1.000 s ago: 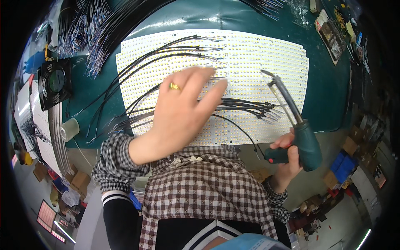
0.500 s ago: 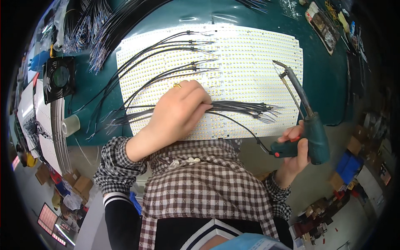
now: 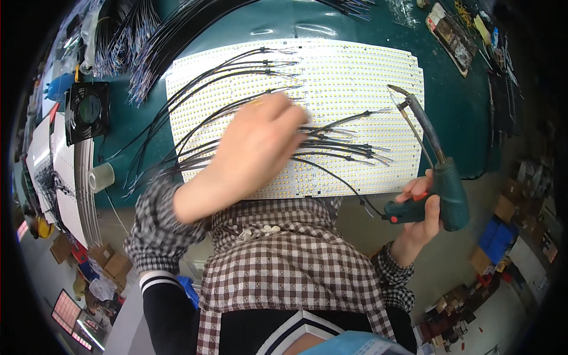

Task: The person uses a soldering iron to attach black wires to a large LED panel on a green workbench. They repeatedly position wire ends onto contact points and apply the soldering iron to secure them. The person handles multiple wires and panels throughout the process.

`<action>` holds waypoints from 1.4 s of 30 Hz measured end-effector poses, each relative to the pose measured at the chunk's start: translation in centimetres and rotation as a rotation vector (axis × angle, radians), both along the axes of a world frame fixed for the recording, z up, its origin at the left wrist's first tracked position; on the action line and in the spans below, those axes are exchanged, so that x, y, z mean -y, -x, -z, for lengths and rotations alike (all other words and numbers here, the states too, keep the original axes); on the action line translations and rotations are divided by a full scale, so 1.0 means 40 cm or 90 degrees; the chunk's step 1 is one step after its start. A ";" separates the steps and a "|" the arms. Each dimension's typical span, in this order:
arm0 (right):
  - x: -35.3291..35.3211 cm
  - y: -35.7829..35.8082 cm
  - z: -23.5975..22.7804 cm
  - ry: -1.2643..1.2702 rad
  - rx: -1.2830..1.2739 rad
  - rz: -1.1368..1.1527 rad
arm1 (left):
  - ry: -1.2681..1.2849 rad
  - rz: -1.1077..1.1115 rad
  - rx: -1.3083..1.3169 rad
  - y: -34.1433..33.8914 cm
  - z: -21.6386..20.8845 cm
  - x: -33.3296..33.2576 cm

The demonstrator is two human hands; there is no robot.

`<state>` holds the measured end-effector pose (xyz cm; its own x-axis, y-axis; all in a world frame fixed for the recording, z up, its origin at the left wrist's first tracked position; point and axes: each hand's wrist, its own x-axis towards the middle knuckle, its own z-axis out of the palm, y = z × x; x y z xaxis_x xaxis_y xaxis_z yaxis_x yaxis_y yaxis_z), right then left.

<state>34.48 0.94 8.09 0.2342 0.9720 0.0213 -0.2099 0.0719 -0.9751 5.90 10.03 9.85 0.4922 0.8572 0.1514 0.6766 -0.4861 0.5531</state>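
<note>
White LED boards (image 3: pixel 367 83), dotted with rows of small yellow chips, lie in front of me. Black cables (image 3: pixel 346 131) with stripped ends run across their lower part. My left hand (image 3: pixel 260 139), a little blurred, pinches a black cable over the boards; one cable end angles up to the right from its fingers. Farther up the boards, several more black cables (image 3: pixel 222 71) are laid with their ends near the middle seam. My right hand (image 3: pixel 421 216) grips the handle of a green soldering gun (image 3: pixel 452 198) at the right edge, its tip raised above the boards.
A small black fan (image 3: pixel 87 112) and a white roll (image 3: pixel 101 177) stand at the left, beside stacked white panels (image 3: pixel 70 177). Large bundles of wires (image 3: pixel 139 53) lie at the far left. A stained box (image 3: pixel 452 35) rests far right on the green tabletop (image 3: pixel 455 118).
My left hand has moved slightly up, and one cable end has come away from the bundle toward the upper right. The soldering gun has barely moved. The boards sit slightly farther left.
</note>
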 end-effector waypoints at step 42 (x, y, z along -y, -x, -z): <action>0.019 0.054 -0.035 0.095 0.066 -0.071 | 0.034 -0.140 0.054 0.017 0.042 -0.010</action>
